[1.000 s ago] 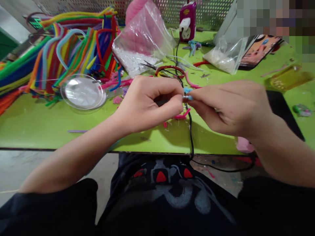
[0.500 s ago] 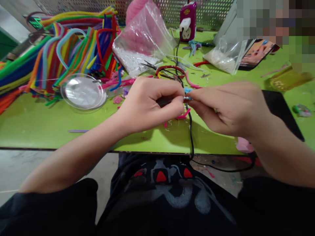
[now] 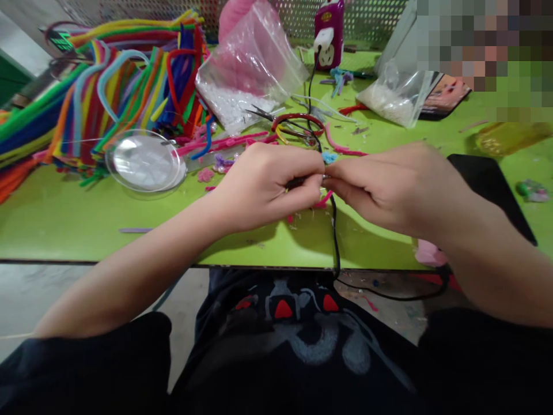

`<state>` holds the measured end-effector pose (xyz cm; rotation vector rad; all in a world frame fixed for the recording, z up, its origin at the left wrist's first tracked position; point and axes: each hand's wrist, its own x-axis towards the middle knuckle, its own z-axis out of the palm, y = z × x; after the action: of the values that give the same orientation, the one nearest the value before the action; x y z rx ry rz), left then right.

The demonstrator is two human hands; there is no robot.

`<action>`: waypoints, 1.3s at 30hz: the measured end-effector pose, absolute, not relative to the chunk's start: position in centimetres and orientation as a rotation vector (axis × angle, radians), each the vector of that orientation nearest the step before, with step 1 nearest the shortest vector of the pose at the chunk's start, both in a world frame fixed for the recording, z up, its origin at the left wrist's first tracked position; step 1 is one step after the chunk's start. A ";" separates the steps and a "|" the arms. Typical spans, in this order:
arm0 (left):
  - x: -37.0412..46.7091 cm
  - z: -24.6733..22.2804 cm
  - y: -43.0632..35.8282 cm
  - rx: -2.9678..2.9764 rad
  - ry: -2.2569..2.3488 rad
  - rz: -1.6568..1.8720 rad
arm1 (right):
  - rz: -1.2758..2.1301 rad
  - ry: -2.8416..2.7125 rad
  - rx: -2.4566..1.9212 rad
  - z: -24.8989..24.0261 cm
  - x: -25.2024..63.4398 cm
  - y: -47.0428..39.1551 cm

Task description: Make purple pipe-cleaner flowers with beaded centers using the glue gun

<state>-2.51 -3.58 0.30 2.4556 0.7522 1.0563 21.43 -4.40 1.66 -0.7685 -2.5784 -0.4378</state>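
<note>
Both hands meet above the green table (image 3: pixel 64 230), their fingertips nearly touching. My left hand (image 3: pixel 270 184) is closed in a pinch, thumb against curled fingers. My right hand (image 3: pixel 389 187) is pinched too, thumb and forefinger tips together. Between them only a tiny shiny bit shows, too small and covered to name. A black cable (image 3: pixel 334 236) runs down the table just below the fingertips. Behind the hands lie scissors with red handles (image 3: pixel 298 124), a light blue fuzzy piece (image 3: pixel 329 157) and pink pipe cleaners (image 3: pixel 233 140).
Bundles of coloured pipe cleaners (image 3: pixel 125 98) fill the left, beside a spool of clear thread (image 3: pixel 144 161). Bags of white beads (image 3: pixel 242 106) stand at the back. A black flat object (image 3: pixel 492 190) lies right, near a yellow container (image 3: pixel 510 138). A blurred-out person is at upper right.
My fingertips have drawn closer together and slightly down. The small shiny bit that showed between them is now mostly covered.
</note>
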 end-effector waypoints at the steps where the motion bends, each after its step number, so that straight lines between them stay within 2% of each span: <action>1: -2.5 0.3 -3.6 2.417 0.749 1.088 | -0.456 -2.553 -0.774 1.7 21.5 -4.3; 9: -2.5 0.2 -4.1 2.185 0.854 1.168 | -0.133 -2.358 -0.818 2.7 21.4 -4.8; 22: -1.9 0.3 -4.6 2.116 0.863 1.219 | -0.584 -2.292 -0.773 1.3 20.7 -5.6; 32: -1.5 0.0 -4.7 2.184 0.964 1.285 | -0.685 -2.402 -0.744 1.9 19.7 -6.0; 39: -1.6 0.0 -4.9 2.093 0.910 1.212 | -0.258 -2.298 -0.740 1.6 19.2 -6.0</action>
<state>-1.61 -4.91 0.04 2.0927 0.9102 1.2124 19.24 -6.02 1.60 -0.7403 -2.2975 -0.2583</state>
